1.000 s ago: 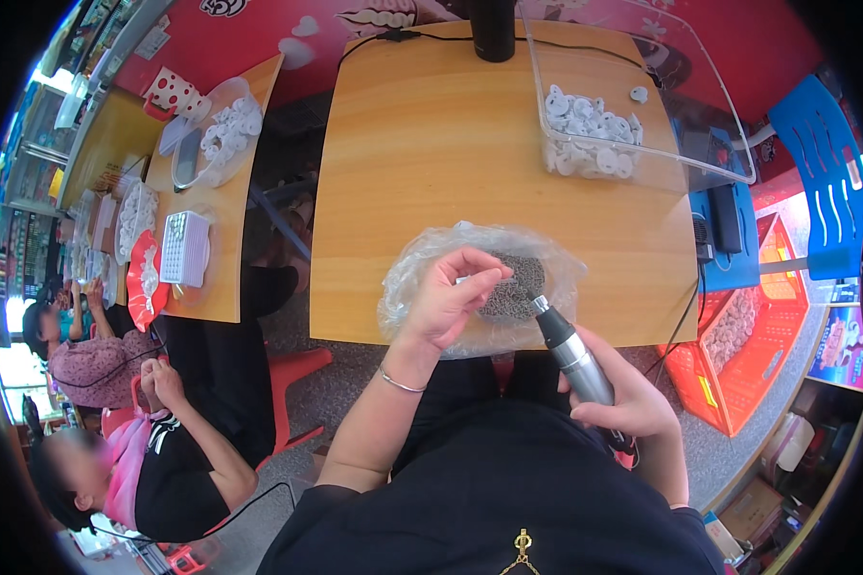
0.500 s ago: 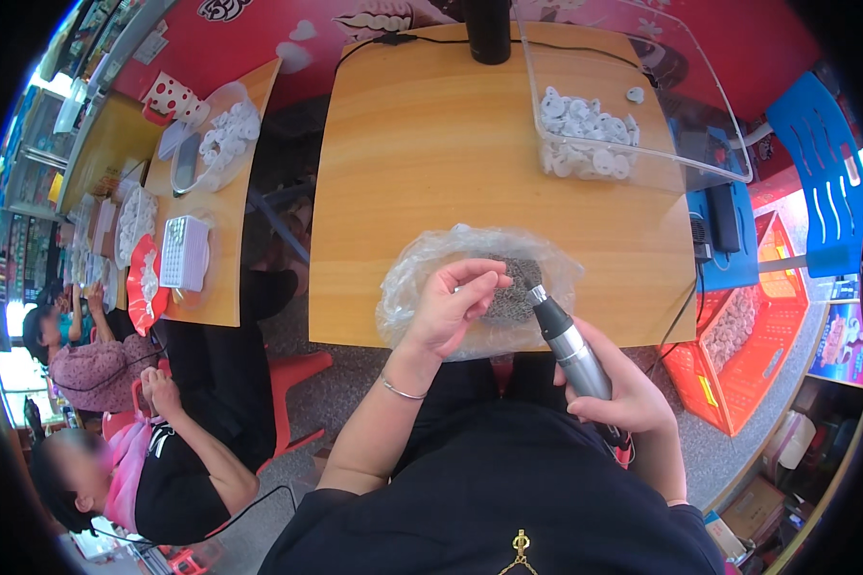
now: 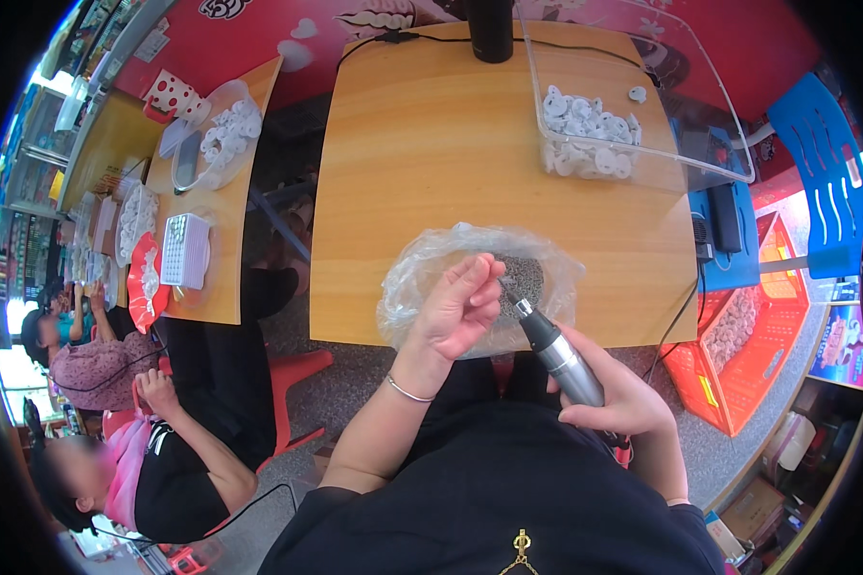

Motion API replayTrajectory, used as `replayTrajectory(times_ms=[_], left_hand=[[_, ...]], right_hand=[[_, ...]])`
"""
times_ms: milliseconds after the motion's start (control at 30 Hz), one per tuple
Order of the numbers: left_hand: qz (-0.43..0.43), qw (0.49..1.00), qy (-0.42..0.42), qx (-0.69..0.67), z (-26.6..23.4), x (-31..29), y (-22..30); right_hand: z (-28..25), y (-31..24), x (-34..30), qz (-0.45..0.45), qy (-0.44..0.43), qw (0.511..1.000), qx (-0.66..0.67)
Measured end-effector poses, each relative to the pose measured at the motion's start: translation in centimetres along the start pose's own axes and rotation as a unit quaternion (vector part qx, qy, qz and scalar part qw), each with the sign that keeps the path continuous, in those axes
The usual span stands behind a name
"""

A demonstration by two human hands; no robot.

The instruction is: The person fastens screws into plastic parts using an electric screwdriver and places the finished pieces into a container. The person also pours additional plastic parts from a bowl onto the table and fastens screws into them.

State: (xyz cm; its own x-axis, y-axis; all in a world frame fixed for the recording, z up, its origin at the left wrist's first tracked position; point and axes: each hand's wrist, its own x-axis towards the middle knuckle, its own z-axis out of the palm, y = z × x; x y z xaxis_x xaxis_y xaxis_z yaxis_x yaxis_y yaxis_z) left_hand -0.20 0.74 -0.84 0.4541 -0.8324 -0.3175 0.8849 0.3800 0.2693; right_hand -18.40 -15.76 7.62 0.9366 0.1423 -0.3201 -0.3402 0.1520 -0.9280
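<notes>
A pinkish-red wall (image 3: pixel 249 48) with pale hearts (image 3: pixel 294 56) and food pictures runs behind the wooden counter (image 3: pixel 422 153). A second wooden counter (image 3: pixel 228 251) stands apart on the left, with crowded shelves (image 3: pixel 31 149) beyond it and bright white light at that edge. The floor (image 3: pixel 331 388) is speckled grey. A red seat (image 3: pixel 283 402) stands at left, a slotted blue chair (image 3: pixel 839 254) at right, near a low, filled shelf unit (image 3: pixel 839 470).
</notes>
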Motion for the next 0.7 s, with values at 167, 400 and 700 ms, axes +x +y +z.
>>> replayTrajectory(times_ms=[167,400,700], left_hand=[[-0.004,1.0,-0.021,0.01,0.4,-0.1,-0.3],[-0.022,0.999,-0.003,0.044,1.1,-0.3,-0.4],[-0.015,0.996,-0.022,0.086,0.8,-0.2,-0.2]], right_hand=[[-0.2,-0.1,0.1,0.004,0.0,1.0,-0.011],[-0.3,0.0,0.2,0.006,-0.005,1.0,-0.02],[-0.3,0.1,0.0,0.002,0.006,0.999,-0.049]])
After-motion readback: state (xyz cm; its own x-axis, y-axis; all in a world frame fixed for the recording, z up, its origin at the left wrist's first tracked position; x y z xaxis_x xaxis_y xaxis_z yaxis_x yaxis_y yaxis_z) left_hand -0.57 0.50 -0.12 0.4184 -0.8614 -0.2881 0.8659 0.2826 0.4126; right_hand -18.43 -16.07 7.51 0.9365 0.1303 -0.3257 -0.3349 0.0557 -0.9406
